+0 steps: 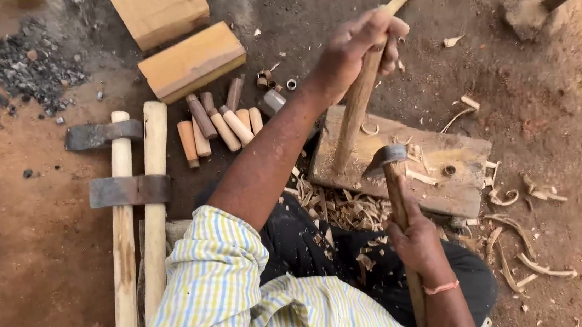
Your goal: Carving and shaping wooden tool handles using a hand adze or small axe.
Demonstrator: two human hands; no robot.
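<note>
From the head camera, the left hand (358,43) sits at about one o'clock of the frame, its fingers clamped around a long wooden stick (362,89) that stands tilted, its lower end resting on a flat wooden block (448,170) lying on the dirt floor (571,122). At about five o'clock the right hand (419,240) has its fingers wrapped tight on the wooden handle of an adze (389,161), whose metal head lies just beside the stick's foot on the block. Wood shavings (345,211) litter the ground around the block. At nine o'clock two long-handled hammers (130,189) lie side by side; short wooden pegs (220,124) and two pale timber blocks (188,59) lie towards eleven o'clock.
</note>
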